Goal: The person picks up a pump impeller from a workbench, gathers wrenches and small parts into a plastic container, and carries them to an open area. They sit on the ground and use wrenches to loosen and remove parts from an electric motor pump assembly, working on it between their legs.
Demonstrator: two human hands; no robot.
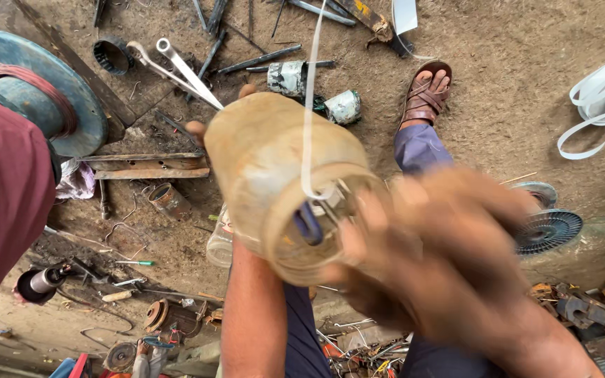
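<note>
I see my left hand (208,129) wrapped around the far side of a rusty metal cylinder (285,178), held up in the air over the dirt floor (512,91), while my right hand (428,259) is blurred at its open end, so I cannot tell whether it is closed on anything. A thin white strip (309,105) runs down into that opening. I judge the cylinder stiff and fairly heavy, rough enough not to slip, best gripped around its body, and the strip light and floppy.
</note>
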